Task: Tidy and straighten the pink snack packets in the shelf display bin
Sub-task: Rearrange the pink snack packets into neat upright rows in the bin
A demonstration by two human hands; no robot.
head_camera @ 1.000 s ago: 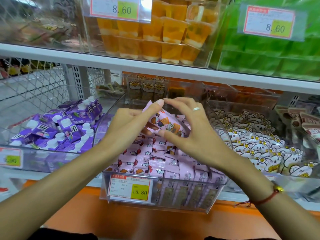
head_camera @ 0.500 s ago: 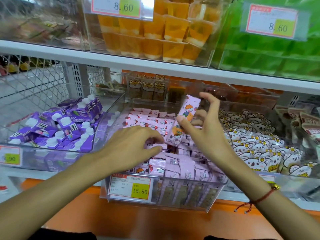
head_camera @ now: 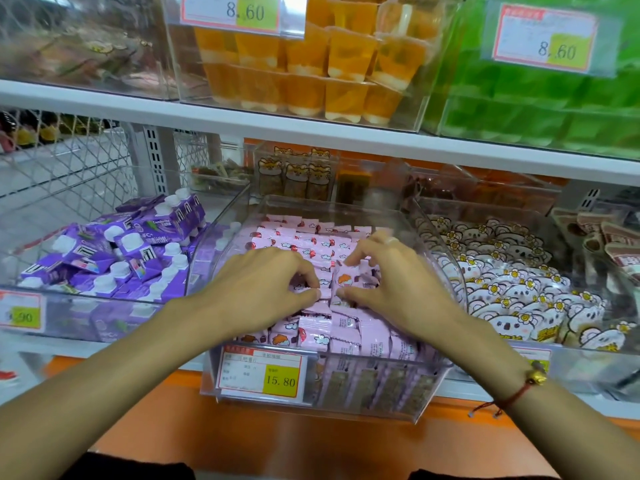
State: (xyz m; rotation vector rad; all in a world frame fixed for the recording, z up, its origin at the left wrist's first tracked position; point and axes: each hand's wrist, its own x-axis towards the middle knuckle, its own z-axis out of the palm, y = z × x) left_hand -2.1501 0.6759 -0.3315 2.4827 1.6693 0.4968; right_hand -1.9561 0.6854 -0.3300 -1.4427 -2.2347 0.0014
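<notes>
Left hand (head_camera: 266,289), right hand (head_camera: 391,285) both pinching upright pink packet (head_camera: 346,282) mid-bin (head_camera: 311,403). Seat flush in row, print forward, neighbours undisturbed.

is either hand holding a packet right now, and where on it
The right hand pinches one pink snack packet by its top and bottom ends; the left hand pinches another's end.

"15.80" on bin's price tag (head_camera: 264,375)

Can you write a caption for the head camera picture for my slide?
Both hands, left and right, pinch pink packets in the clear bin.
</notes>
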